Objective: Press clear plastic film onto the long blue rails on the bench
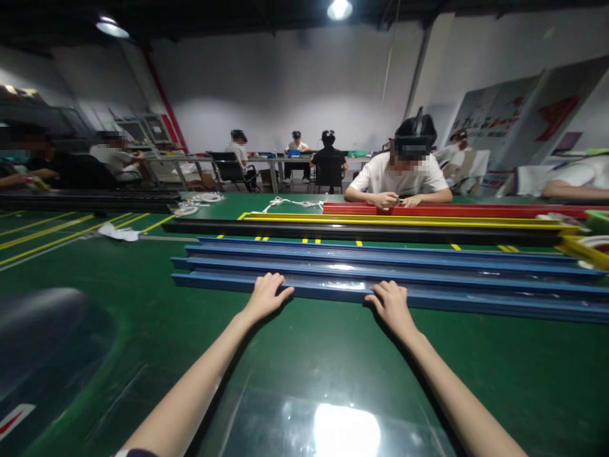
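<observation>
Both arms reach forward over the green table (157, 330). My left hand (269, 296) rests at the near edge of the closest blue profile (328, 292), left of the middle, its thumb stretched to the right and its fingers on the profile. Further right, my right hand (391, 303) touches the same profile, thumb pointing left and fingertips over the edge. Neither hand is wrapped round anything. Several long blue profiles lie side by side, running left to right, with shiny clear film on parts of them.
Beyond lie a black profile (285, 228), a yellow profile (380, 220) and red profiles (476, 211). A person (404, 174) works across the table. White cable (290, 203), crumpled paper (118, 232) and a yellow container (583, 249) are around them. Clear sheeting (266, 419) lies nearest.
</observation>
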Tool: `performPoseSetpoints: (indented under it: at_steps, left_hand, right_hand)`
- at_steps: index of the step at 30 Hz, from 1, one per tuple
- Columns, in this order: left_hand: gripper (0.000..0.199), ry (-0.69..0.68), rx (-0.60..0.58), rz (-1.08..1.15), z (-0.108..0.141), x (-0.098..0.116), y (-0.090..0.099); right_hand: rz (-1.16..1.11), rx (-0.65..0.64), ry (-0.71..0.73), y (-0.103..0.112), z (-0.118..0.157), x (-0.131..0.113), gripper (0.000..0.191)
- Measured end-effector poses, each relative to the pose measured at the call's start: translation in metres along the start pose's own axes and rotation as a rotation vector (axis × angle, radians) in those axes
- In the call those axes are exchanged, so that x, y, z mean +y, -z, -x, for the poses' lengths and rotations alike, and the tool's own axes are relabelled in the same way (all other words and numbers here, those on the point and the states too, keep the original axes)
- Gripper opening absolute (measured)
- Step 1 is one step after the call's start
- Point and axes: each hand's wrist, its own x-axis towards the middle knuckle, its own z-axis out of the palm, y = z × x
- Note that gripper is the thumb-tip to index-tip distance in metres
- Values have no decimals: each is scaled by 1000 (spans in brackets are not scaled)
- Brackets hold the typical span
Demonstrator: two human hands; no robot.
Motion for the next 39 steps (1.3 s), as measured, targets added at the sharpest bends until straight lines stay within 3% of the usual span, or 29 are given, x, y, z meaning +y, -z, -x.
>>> performPoseSetpoints:
  at_steps: [4,9,12,17,22,28,34,39]
  left_hand:
    - [42,24,-56,-12,-1,2,7]
    - [45,1,-147,-93,-17,9,19]
    - [43,-32,-88,-161,-40,16,25]
    - [32,-74,-11,-208,-86,29,22]
    - [29,-55,-18,-157,-114,31,8]
    - [36,46,-174,-15,-133,20,-9]
    - [33,84,-276,79,-155,1,-18]
    - [23,46,-298,96,-164,-5,-16]
  right_hand:
    - [-18,-74,-22,6,-3,-2,26]
    - [-123,-268,29,29,-18,2,26]
    - [-184,-338,25,46,-36,15,30]
    - [-26,-289,-120,61,-68,48,31]
    - [88,-275,-179,46,-88,73,27]
    - [115,-392,-207,17,-101,82,31]
    - [-213,-429,-374,0,-116,103,24]
    - [-330,-415,-365,-8,-120,116,19]
